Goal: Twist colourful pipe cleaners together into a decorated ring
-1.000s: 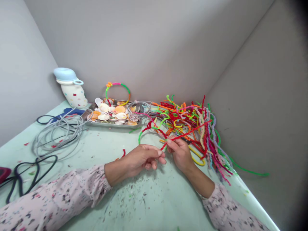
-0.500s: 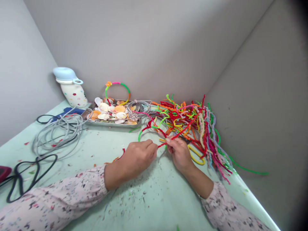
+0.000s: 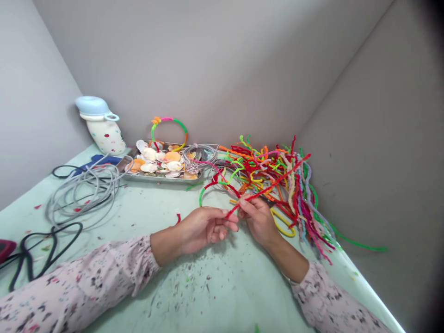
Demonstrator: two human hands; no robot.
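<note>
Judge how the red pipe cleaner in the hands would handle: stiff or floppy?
Probably semi-stiff: the red pipe cleaner juts straight beyond the right hand, apparently unsupported. Likely light, since a pinch holds it. Seemingly bendable, like the curled ones in the pile.

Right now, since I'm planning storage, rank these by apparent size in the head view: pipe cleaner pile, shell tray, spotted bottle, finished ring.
1. pipe cleaner pile
2. shell tray
3. spotted bottle
4. finished ring
All sit toward the back wall, so nearness hardly skews this.
</note>
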